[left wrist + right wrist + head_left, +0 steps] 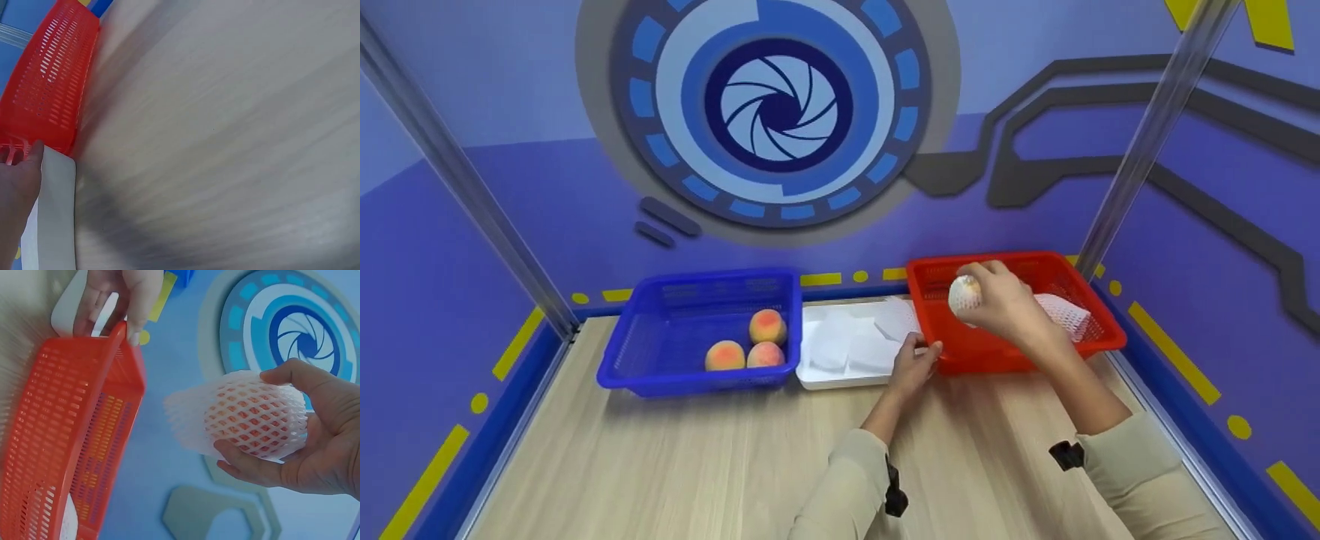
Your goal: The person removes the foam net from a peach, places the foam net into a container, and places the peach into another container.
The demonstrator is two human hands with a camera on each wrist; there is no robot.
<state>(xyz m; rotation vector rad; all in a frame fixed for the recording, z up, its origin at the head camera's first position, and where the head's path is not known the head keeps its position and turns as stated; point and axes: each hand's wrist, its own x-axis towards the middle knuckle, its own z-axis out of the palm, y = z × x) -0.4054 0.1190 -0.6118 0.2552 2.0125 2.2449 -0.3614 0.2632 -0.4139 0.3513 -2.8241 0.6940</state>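
Resting at the near left corner of the red basket (1012, 315), the left hand (913, 367) curls its fingers over the rim, beside the white tray (840, 375) on the table (697, 465). Just beyond, the right hand (1001, 304) grips a peach in white foam netting (247, 417), held above the basket's interior with the net's loose open end pointing left toward the tray. Another net piece (1065, 311) lies inside, partly hidden by the wrist. Farther left, three bare peaches (746, 346) sit in the blue basket (697, 330).
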